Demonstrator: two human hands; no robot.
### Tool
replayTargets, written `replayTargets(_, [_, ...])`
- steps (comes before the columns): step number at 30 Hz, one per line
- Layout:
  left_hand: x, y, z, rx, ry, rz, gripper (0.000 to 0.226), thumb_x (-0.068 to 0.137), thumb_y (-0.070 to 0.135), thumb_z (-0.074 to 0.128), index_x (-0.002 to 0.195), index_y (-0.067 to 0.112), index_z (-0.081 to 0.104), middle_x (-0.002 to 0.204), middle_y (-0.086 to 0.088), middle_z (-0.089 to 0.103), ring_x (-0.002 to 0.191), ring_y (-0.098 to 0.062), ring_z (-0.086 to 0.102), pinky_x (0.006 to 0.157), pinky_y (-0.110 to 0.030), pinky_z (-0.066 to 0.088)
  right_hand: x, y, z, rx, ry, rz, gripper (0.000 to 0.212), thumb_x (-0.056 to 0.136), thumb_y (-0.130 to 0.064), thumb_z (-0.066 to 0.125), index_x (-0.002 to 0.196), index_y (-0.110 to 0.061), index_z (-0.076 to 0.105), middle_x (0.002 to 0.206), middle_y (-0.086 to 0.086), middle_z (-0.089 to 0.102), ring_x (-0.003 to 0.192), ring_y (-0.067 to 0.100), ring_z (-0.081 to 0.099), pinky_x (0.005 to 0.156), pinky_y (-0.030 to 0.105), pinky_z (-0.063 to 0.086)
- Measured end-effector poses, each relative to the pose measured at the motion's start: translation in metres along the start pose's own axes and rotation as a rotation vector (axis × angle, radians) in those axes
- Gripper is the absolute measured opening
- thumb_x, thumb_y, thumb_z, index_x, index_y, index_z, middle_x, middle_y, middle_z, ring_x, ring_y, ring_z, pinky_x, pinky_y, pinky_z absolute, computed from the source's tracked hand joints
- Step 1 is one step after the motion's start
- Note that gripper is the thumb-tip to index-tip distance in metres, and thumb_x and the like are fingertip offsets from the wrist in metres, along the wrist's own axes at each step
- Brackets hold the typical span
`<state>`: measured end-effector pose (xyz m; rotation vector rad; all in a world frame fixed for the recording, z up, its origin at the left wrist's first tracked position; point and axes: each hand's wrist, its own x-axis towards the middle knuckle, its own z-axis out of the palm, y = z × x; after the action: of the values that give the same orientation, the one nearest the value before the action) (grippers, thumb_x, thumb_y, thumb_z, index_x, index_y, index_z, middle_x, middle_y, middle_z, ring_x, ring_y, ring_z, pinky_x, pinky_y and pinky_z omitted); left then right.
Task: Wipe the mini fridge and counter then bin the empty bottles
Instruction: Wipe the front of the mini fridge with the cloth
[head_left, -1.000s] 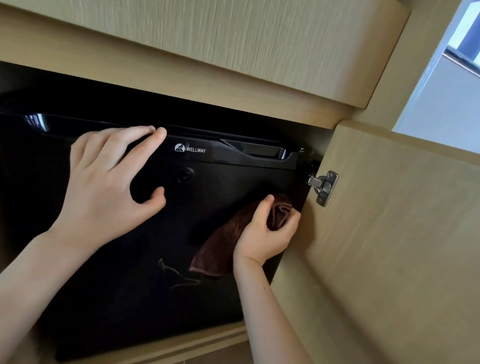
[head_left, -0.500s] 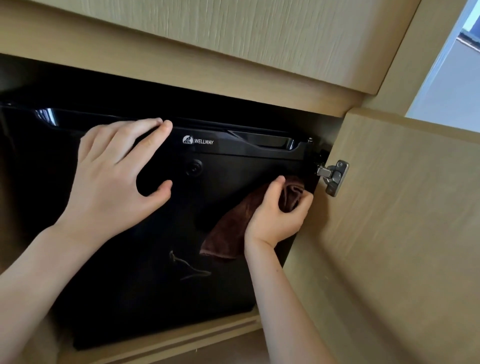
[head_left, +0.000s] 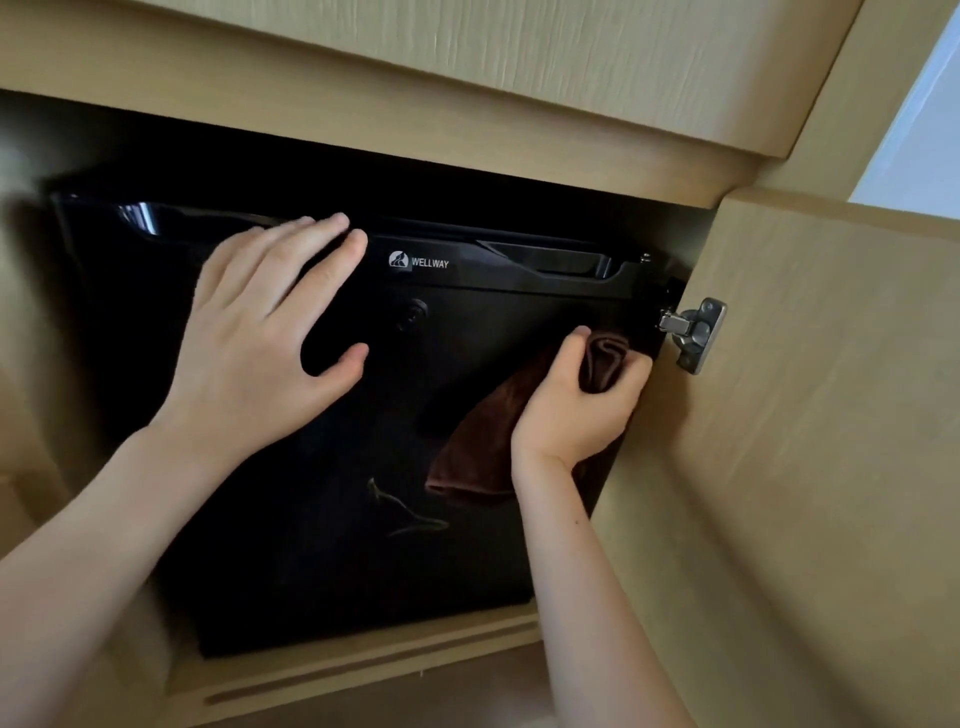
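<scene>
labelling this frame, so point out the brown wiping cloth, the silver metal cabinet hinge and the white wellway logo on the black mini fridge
brown wiping cloth (head_left: 471, 457): head view, its hanging lower part
silver metal cabinet hinge (head_left: 693, 332): head view, its metal body
white WELLWAY logo (head_left: 430, 263): head view, its lettering

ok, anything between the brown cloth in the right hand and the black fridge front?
Nothing visible. The right hand grips the brown cloth against the glossy black mini fridge door, near its right edge. The pale wooden cabinet door stands open; the left hand lies flat upper left, apart from the cloth.
</scene>
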<state>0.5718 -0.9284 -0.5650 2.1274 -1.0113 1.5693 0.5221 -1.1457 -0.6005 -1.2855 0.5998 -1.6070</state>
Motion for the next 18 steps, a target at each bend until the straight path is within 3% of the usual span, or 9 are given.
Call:
replayTargets(2, [-0.009,-0.005,-0.002,0.040,-0.024,0.037,0.066,0.087,0.030,0.069,0.144,0.006,0.047,0.152,-0.013,0.040,0.143,-0.029,0.035,0.119,-0.045,0.023,-0.005,0.005,0.000,0.025,0.002,-0.049,0.020,0.089,-0.033,0.065,0.083,-0.024,0.048,0.080,-0.008,0.057,0.077,0.007,0.056,0.069,0.010,0.040])
replayTargets(4, [-0.018,-0.010,-0.001,0.060,-0.032,0.053,0.065,0.089,0.031,0.068,0.144,0.006,0.046,0.154,-0.010,0.038,0.146,-0.028,0.030,0.120,-0.045,0.022,-0.012,0.021,-0.004,0.066,0.058,-0.028,0.016,0.089,-0.033,0.064,0.087,-0.025,0.050,0.083,-0.011,0.058,0.080,0.006,0.058,0.074,0.015,0.043])
replayTargets(6, [-0.027,-0.012,0.001,0.083,-0.032,0.061,0.064,0.090,0.032,0.068,0.144,0.006,0.046,0.153,-0.007,0.039,0.146,-0.028,0.028,0.121,-0.044,0.021,-0.018,0.039,-0.009,0.058,0.090,0.042,0.015,0.089,-0.036,0.063,0.092,-0.025,0.052,0.089,-0.010,0.061,0.084,0.009,0.060,0.078,0.023,0.048])
replayTargets(8, [-0.035,-0.014,0.004,0.099,-0.011,0.071,0.061,0.091,0.032,0.067,0.143,0.006,0.048,0.151,-0.006,0.042,0.145,-0.028,0.030,0.121,-0.044,0.022,-0.023,0.052,-0.013,0.015,0.133,0.145,0.029,0.090,-0.040,0.060,0.103,-0.015,0.056,0.097,-0.004,0.062,0.088,0.014,0.061,0.081,0.028,0.049])
replayTargets(10, [-0.042,-0.017,0.007,0.101,0.014,0.080,0.059,0.091,0.031,0.067,0.141,0.005,0.050,0.149,-0.007,0.045,0.144,-0.028,0.032,0.120,-0.044,0.023,-0.025,0.056,-0.015,0.004,0.185,0.255,0.040,0.090,-0.043,0.059,0.111,-0.009,0.056,0.101,-0.003,0.060,0.090,0.016,0.060,0.080,0.026,0.045])
replayTargets(12, [-0.049,-0.017,0.009,0.102,0.013,0.081,0.058,0.091,0.029,0.068,0.141,0.005,0.050,0.148,-0.007,0.046,0.144,-0.028,0.033,0.120,-0.044,0.022,-0.024,0.051,-0.013,0.003,0.195,0.301,0.032,0.092,-0.042,0.059,0.106,-0.014,0.053,0.101,-0.005,0.058,0.089,0.014,0.059,0.077,0.022,0.043])
replayTargets(15, [-0.063,-0.018,0.010,0.111,-0.021,0.101,0.059,0.090,0.029,0.068,0.142,0.006,0.048,0.148,-0.006,0.045,0.143,-0.026,0.034,0.121,-0.043,0.021,-0.020,0.027,-0.005,0.002,0.136,0.177,0.021,0.090,-0.040,0.061,0.096,-0.025,0.047,0.094,-0.009,0.057,0.085,0.009,0.057,0.071,0.009,0.038])
replayTargets(18, [-0.075,-0.020,0.009,0.096,-0.080,0.095,0.064,0.089,0.029,0.069,0.145,0.010,0.043,0.151,-0.004,0.041,0.145,-0.023,0.031,0.121,-0.041,0.019,-0.019,-0.001,0.005,-0.011,-0.015,-0.020,0.022,0.089,-0.039,0.063,0.092,-0.024,0.046,0.090,-0.008,0.056,0.080,0.004,0.053,0.070,0.003,0.037])
